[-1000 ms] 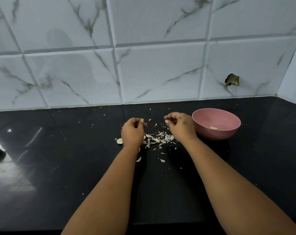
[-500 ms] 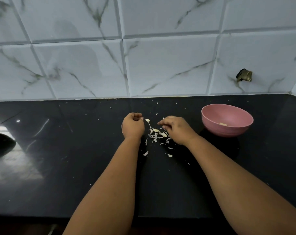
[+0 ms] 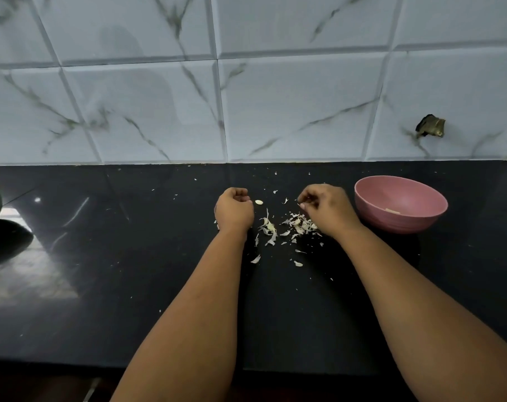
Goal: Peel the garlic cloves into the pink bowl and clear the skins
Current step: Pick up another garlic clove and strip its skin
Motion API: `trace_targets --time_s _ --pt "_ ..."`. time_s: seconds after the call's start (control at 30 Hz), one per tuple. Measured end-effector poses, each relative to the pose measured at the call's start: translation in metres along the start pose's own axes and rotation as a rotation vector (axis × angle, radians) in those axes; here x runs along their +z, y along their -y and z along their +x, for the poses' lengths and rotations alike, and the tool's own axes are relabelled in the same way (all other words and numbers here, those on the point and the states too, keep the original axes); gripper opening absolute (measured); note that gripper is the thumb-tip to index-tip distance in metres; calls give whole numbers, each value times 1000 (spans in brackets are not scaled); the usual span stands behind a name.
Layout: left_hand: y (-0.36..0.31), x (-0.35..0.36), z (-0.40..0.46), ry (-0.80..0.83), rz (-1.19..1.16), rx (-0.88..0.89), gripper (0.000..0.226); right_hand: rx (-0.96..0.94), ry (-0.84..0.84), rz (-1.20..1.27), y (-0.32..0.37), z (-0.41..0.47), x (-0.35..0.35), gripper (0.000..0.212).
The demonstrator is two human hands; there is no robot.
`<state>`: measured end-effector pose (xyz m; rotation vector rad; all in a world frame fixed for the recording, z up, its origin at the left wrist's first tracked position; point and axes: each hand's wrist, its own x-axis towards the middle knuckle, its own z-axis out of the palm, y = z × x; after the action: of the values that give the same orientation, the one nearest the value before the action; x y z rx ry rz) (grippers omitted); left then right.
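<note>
One peeled piece lies in the pink bowl [image 3: 400, 203], just right of my right hand [image 3: 325, 208]; one clove [image 3: 259, 202] sits beside my left hand [image 3: 235, 210]. Both hands are curled, contents hidden, so I cannot tell what they hold. Skins [image 3: 295, 224] between them on the worktop [image 3: 130, 256] remain uncleared

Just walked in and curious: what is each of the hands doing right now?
Left hand: fingers curled, but whether it holds anything cannot be told.
Right hand: fingers curled, seemingly pinching a small pale bit; too small to name.
</note>
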<state>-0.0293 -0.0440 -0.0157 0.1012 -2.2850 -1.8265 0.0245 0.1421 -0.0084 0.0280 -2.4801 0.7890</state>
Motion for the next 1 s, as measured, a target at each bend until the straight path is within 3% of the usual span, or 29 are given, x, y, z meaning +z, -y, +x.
trace_targets --time_s 0.1,0.17,0.23,0.4,0.53,0.73,0.83,1.0 --pt "2 -6 3 -36 301 156 35 24 49 -39 -4 -1 -3 12" --pt "6 -3 4 31 635 297 44 11 211 -99 -1 -3 4 20" --pt "6 7 3 150 816 381 52 2 317 -135 4 -3 12 20" --pt "12 21 4 296 974 394 50 -11 173 -138 14 1 23 20" --pt "14 15 7 235 860 326 54 47 137 -82 19 14 27 19" --pt "13 15 5 133 636 263 69 -1 390 -133 52 47 48 42" --pt "10 12 5 60 494 246 69 41 483 -150 62 52 62 36" --pt "10 13 6 28 319 205 63 99 365 -202 66 53 64 28"
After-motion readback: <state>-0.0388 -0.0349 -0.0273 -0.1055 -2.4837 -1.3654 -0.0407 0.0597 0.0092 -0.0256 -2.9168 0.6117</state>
